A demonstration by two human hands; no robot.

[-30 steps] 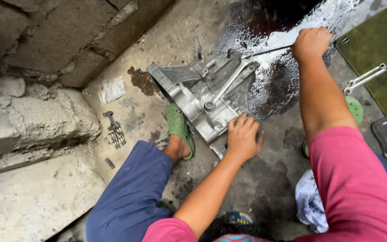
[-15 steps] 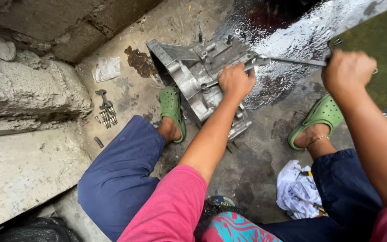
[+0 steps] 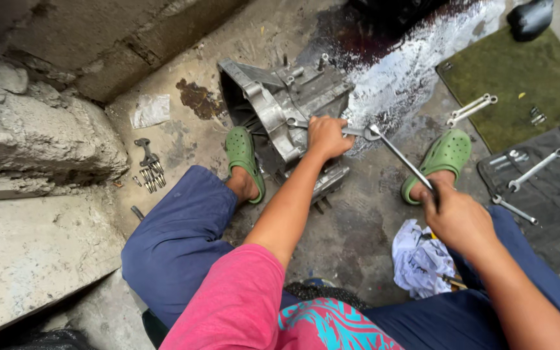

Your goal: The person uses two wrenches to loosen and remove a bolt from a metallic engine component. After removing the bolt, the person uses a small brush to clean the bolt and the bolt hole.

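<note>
On stained concrete floor [image 3: 358, 227], left hand [image 3: 327, 136] clasps gearbox casing [image 3: 286, 104]; right hand [image 3: 456, 217] grips wrench [image 3: 400, 159].

One metal housing [image 3: 286, 110], two green clogs [image 3: 244, 159], one white rag [image 3: 419, 256], one green mat [image 3: 520, 78]
</note>
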